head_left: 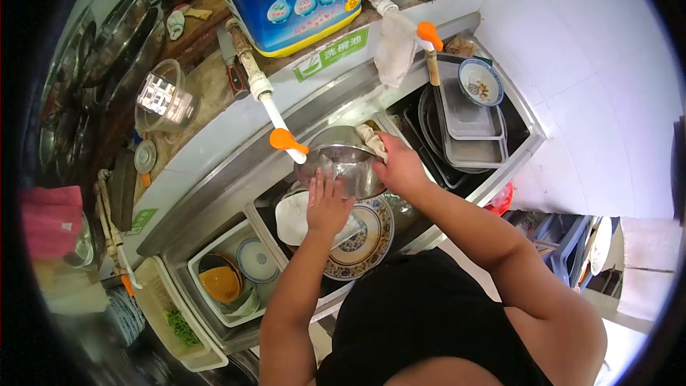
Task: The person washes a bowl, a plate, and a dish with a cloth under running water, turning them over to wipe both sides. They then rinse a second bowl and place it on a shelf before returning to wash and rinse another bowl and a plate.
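Note:
A shiny metal bowl (339,164) is tilted over the middle sink basin, under the white tap with an orange handle (288,141). My left hand (329,200) lies against its near outer side, fingers spread and stretched out. On the bowl's right side is my right hand (401,166), its fingers closed on a pale, crumpled cloth (371,140) pressed at the rim. Part of that grip is hidden. Below the bowl sit a large plate with a patterned border (379,232) and a white dish (289,220).
The right basin holds stacked metal trays (468,118) and a blue-and-white bowl (480,81). At left stand a white tub (207,307) with bowls and a long basket (161,279) with greens. A blue detergent jug (293,0) and a knife (234,71) are on the ledge.

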Demonstrator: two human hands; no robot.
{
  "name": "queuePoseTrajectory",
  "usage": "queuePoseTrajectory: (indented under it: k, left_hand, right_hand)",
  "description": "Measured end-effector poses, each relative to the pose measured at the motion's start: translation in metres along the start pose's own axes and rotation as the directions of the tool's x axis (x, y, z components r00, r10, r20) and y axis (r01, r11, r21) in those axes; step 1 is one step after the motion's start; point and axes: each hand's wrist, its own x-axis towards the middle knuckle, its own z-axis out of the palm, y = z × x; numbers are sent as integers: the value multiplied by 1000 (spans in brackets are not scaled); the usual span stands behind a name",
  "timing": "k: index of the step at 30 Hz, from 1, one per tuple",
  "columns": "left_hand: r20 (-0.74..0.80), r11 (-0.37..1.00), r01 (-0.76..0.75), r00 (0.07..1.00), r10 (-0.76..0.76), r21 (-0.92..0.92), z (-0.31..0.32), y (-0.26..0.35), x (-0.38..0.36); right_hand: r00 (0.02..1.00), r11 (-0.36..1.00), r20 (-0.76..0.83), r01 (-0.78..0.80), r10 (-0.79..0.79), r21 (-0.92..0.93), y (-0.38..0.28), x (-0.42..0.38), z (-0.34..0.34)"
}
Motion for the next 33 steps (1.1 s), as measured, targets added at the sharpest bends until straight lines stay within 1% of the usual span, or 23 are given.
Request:
queuePoseTrajectory:
  k: [2,4,5,7,8,10,11,15,16,17,18,20,21,22,23,24,25,26,28,30,31,32,33]
  left_hand:
    - [4,1000,14,1000,-14,10,-1,6,-2]
    - [96,962,53,995,-28,-268,7,31,2]
    - [96,962,57,995,-32,-266,9,42,0]
    - [-40,809,-93,995,86,-581,12,62,-4]
    - [-42,805,-96,995,88,-586,12,60,-4]
    - [116,982,16,993,6,-188,3,39,-3]
    - [-46,999,43,998,-44,-29,15,23,-9]
    - [-243,987,153,960,-137,51,-6,-4,-15]
    - [-310,944,169,915,-257,-284,-6,-3,-13]
    - [-328,798,139,860,-390,-587,-5,-1,-11]
    - [-329,799,140,860,-391,-585,-2,3,-9]
    - [-282,606,221,731,-622,-764,4,12,-3]
    - [14,364,390,699,-715,-846,-6,18,-2]
    - [15,359,392,692,-722,-847,0,19,-1]
    - [353,-259,240,607,-712,-936,10,17,1]
    - [619,-773,-2,597,-510,-635,14,16,1]
    - [585,-774,23,668,-459,-633,14,24,0]
    - [547,-768,37,725,-420,-639,14,39,-1]
    - [389,-398,181,745,-541,-899,56,61,-7]
    - [614,-748,116,660,-434,-653,9,66,-6]
    - [611,-747,80,637,-470,-659,3,53,-14]
    - [609,-641,190,588,-532,-743,-2,43,-21]
    - [599,-522,312,550,-582,-793,-5,34,-25]
  right_hand:
    - [1000,1000,-8,7,-7,-26,-1,-1,5]
    - [1000,999,-9,23,-24,-49,-5,1,9]
    - [999,995,-11,52,-53,-80,-6,4,9]
    - [996,980,1,86,-87,-179,-11,7,0]
    - [996,979,2,83,-84,-186,-11,8,-6]
    - [988,962,-19,145,-153,-232,-9,8,-18]
    - [989,957,-16,138,-147,-254,-10,7,-24]
    - [994,963,-50,82,-97,-256,-10,5,-30]
    - [993,972,-78,71,-91,-224,-9,6,-29]
    - [991,980,-104,62,-83,-190,-9,7,-27]
    - [991,980,-104,64,-85,-188,-9,8,-28]
    - [1000,997,-24,-22,20,-76,-11,11,-29]
    - [1000,997,-20,-15,13,-76,-10,12,-27]
    - [996,996,-25,-83,83,-19,-5,11,-23]
    - [988,988,-23,-149,150,37,1,9,-17]
    - [991,991,-8,-131,131,38,10,7,-6]
    - [942,857,46,-321,332,402,21,3,10]
    - [855,561,197,-472,480,680,27,-3,30]
    - [690,64,458,-588,560,806,28,-25,64]
    - [508,-121,606,-698,612,706,49,-45,96]
    - [530,-86,645,-732,551,675,55,-48,98]
    - [548,-51,674,-756,496,652,57,-50,100]
    - [578,54,586,-736,568,675,43,-54,92]
